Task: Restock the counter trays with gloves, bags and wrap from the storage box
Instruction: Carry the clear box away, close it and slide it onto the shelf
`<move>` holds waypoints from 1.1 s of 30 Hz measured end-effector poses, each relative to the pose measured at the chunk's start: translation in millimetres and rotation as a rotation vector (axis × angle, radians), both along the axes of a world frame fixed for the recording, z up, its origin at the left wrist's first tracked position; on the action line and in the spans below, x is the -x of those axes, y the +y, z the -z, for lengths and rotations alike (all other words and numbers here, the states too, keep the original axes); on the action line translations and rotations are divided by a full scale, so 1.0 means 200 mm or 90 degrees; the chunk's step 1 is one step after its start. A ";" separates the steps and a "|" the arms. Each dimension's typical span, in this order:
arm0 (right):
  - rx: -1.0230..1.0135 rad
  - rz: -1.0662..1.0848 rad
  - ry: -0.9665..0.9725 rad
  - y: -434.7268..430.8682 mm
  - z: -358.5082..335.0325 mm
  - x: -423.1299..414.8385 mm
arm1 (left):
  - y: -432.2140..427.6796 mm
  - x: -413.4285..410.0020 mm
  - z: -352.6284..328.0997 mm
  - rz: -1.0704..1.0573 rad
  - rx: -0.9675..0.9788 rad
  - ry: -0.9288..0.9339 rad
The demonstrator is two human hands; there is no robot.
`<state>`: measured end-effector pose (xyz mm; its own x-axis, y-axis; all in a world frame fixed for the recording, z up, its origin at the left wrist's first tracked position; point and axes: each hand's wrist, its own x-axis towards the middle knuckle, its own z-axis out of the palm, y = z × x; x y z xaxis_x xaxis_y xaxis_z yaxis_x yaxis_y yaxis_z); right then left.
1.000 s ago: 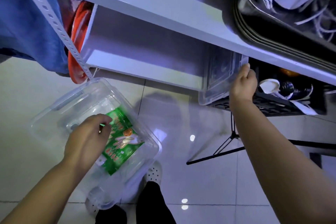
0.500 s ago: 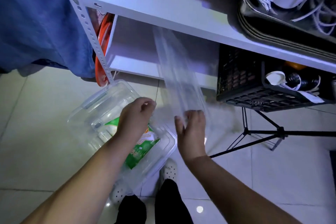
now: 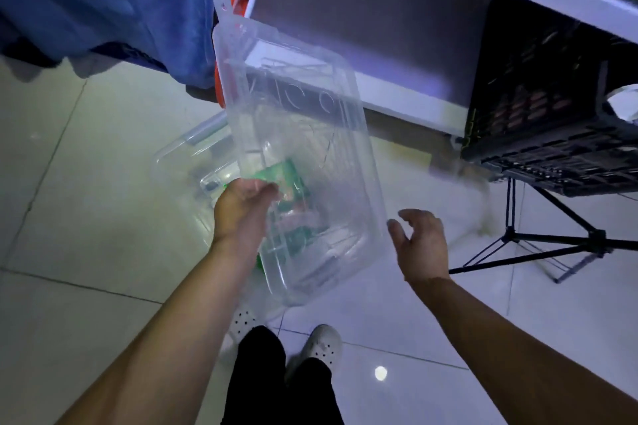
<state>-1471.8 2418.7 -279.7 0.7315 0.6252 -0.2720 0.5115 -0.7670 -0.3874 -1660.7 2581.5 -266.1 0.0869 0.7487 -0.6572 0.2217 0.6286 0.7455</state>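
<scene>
A clear plastic lid [image 3: 303, 134] hangs tilted above the clear storage box [image 3: 179, 155], which stands on the tiled floor. A green packet [image 3: 280, 177] lies inside the box and shows through the lid. My left hand [image 3: 241, 214] grips the lid's left edge, fingers curled round it. To the right of the lid, my right hand [image 3: 423, 248] is open with its fingers spread. Its thumb is close to the lid's right edge, and I cannot tell whether it touches.
A white shelf unit [image 3: 379, 93] stands behind the box, with a black crate [image 3: 538, 134] on its right. Black tripod legs [image 3: 552, 245] spread over the floor at right. Blue cloth [image 3: 103, 0] hangs at upper left. My feet [image 3: 321, 345] are just below the box.
My right hand pulled the lid from the shelf, brought it over the box and let go. My left hand left the box and took the lid's left edge.
</scene>
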 end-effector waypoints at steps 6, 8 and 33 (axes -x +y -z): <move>0.154 0.178 0.262 -0.04 0.29 -0.05 | -0.10 0.32 0.21 -0.022 0.014 -0.078; 0.147 0.197 0.277 -0.01 0.35 -0.01 | -0.14 0.43 0.28 -0.025 0.030 -0.061; 0.105 0.114 0.063 0.11 0.85 0.13 | -0.23 0.69 1.01 0.013 0.100 0.253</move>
<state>-1497.3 2441.0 -449.5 0.7910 0.4294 -0.4358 0.3280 -0.8989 -0.2905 -1799.2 2535.7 -468.3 -0.1822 0.6375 -0.7486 0.4866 0.7200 0.4947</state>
